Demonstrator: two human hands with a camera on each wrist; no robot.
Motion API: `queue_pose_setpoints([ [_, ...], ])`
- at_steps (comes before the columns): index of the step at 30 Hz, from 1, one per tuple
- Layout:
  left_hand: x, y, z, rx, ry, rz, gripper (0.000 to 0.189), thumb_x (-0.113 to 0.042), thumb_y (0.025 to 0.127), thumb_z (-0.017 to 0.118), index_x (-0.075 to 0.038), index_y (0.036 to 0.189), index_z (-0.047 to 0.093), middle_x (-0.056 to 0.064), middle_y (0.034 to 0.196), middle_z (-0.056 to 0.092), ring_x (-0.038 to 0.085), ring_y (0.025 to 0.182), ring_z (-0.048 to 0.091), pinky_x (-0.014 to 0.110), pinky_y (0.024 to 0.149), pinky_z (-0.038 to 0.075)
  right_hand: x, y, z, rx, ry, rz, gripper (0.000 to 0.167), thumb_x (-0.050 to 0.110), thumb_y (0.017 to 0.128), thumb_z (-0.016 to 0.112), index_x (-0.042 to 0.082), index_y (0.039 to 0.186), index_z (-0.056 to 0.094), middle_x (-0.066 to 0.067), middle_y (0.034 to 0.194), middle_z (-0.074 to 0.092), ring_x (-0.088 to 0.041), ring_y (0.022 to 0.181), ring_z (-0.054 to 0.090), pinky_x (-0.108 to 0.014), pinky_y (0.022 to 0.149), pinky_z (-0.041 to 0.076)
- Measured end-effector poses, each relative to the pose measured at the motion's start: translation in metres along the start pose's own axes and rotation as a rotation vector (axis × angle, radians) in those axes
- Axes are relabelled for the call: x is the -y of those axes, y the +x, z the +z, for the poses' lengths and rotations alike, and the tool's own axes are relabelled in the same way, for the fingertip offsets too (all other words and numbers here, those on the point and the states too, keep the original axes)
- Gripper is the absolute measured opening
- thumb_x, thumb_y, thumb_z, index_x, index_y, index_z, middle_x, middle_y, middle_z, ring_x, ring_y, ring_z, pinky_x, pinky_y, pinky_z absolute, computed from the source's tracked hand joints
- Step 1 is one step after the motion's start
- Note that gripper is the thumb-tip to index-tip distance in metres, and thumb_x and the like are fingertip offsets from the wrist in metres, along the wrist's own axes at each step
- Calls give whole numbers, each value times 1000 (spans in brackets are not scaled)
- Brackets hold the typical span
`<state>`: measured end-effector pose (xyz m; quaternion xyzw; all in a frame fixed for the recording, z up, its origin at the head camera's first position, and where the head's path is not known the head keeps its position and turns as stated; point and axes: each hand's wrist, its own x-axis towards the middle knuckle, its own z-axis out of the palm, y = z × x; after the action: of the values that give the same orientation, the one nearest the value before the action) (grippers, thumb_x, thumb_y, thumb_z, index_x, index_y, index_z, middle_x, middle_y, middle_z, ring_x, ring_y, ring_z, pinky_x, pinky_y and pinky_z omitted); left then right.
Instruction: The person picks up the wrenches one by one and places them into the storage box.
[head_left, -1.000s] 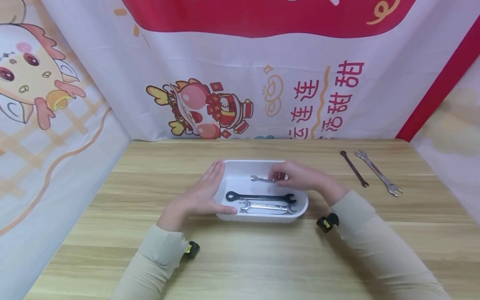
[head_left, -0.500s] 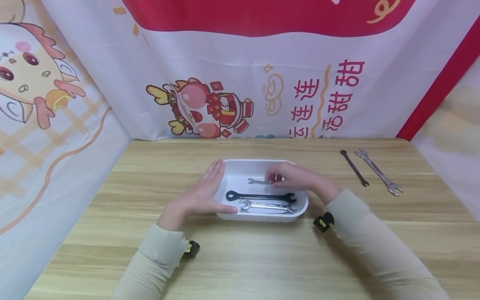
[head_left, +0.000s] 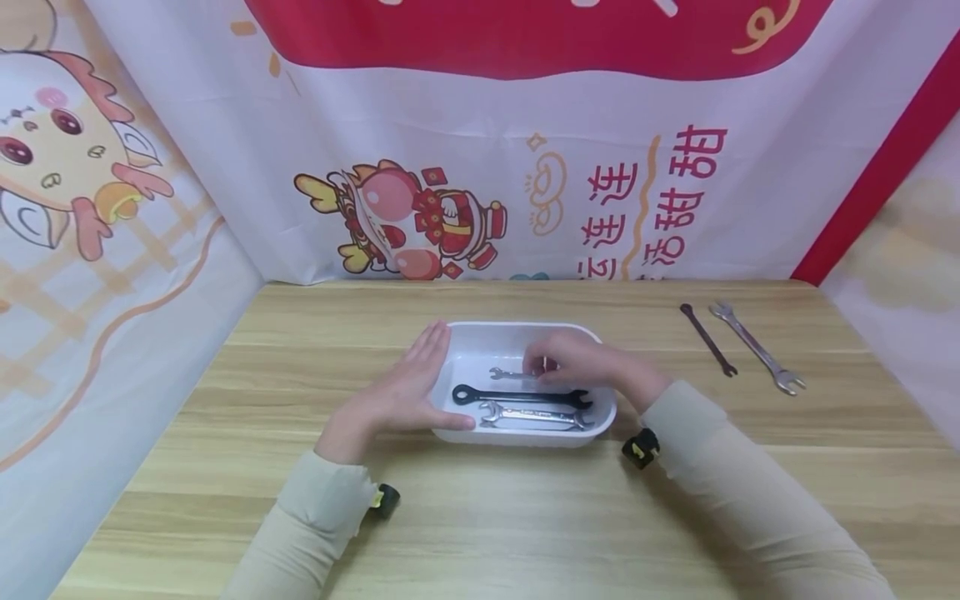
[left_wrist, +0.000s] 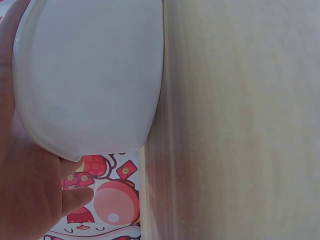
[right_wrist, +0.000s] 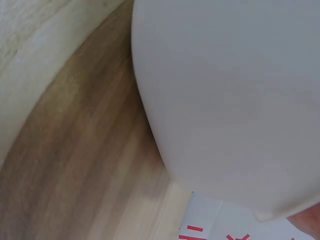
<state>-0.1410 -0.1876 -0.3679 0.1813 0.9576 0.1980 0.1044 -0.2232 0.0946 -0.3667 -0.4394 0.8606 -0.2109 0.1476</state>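
Note:
A white plastic tray [head_left: 517, 437] lies on the table in the head view. My left hand [head_left: 397, 392] rests along its left end, fingers straight and thumb over the front rim. In the left wrist view the left hand [left_wrist: 30, 190] lies against the tray's wall [left_wrist: 95, 75]. My right hand [head_left: 573, 362] reaches over the tray's right end and pinches a small silver wrench [head_left: 506, 374], whose right part the fingers hide. In front of it, inside the tray, lie a black combination wrench [head_left: 525, 397] and a larger silver open-end wrench [head_left: 536, 416].
At the back right of the wooden table [head_left: 480, 525] lie a slim dark wrench [head_left: 707, 339] and a long silver open-end wrench [head_left: 756, 346]. A printed cloth [head_left: 465, 108] hangs behind the table. In the right wrist view the tray's wall fills most of the picture.
My right hand has moved a little left and nearer, bringing the small silver wrench closer to the black one. My left hand and the tray have stayed in place.

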Motion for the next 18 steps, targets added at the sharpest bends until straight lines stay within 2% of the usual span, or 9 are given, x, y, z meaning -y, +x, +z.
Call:
queue_pose_setpoints([
  [6,0,-1,-1,8,1,-2,134,-74,70,73,-11,160,-4,-1,168,-13,20,156,-9,48,126,11,2,2,1,36,51,4,12,10,89,70,15,99,72,4,90,69,-7,84,61,-27,82,54],
  [18,0,0,0,6,-2,1,133,-72,71,74,-10,160,-3,-1,168,-14,20,156,-9,47,126,10,0,4,6,49,40,18,11,11,89,71,17,97,71,6,89,69,-7,84,61,-27,83,53],
])
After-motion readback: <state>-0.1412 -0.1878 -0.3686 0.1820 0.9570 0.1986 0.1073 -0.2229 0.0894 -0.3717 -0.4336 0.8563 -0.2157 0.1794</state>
